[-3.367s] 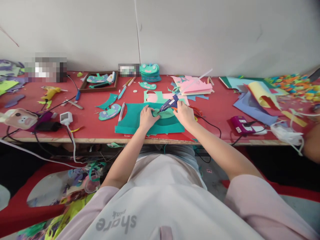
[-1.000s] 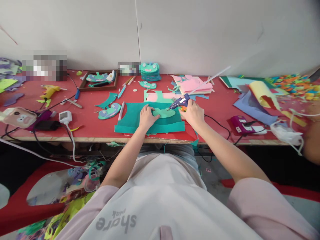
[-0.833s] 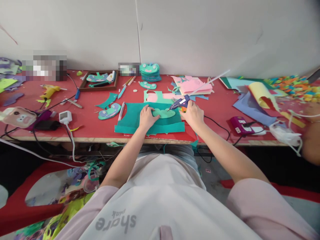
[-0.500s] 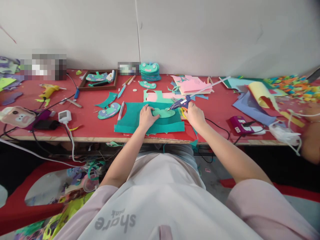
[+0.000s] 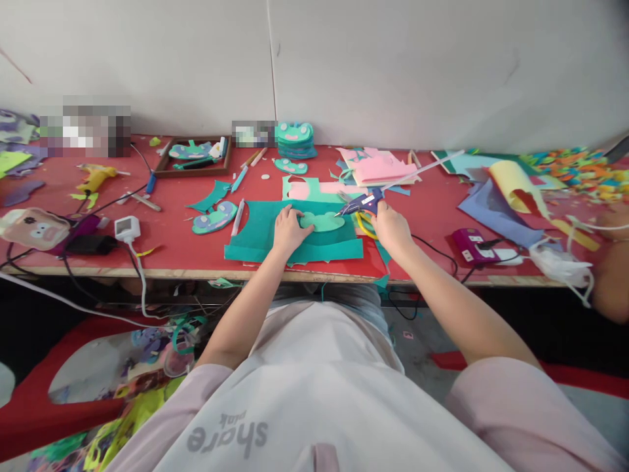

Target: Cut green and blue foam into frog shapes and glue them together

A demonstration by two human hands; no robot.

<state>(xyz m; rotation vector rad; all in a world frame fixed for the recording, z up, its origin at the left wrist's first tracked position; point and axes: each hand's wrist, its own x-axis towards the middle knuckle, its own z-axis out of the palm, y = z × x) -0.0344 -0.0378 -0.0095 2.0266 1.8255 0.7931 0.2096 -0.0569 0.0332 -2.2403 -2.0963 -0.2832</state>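
Observation:
A dark teal felt sheet (image 5: 255,226) lies on the red table in front of me. On it rests a light green felt cutout (image 5: 322,222) with a wavy outline. My left hand (image 5: 291,228) lies on the sheet with its fingers spread, thumb touching the cutout's left end. My right hand (image 5: 392,225) is wrapped round a dark blue hot glue gun (image 5: 362,202), whose nozzle points left at the cutout's right end. A long clear glue stick (image 5: 425,169) sticks out of the gun's back. Yellow-handled scissors (image 5: 364,226) lie just under the gun.
Behind the sheet stand a stack of teal frog-face pieces (image 5: 295,141) and pink felt scraps (image 5: 388,167). A brown tray (image 5: 191,173) is at the left back. A purple power strip (image 5: 472,246) sits at the right. A yellow glue gun (image 5: 98,177) lies far left.
My right hand has drawn the glue gun slightly to the right, its nozzle moving toward the cutout's right end. More of the yellow scissors handle shows. My left hand stays in place.

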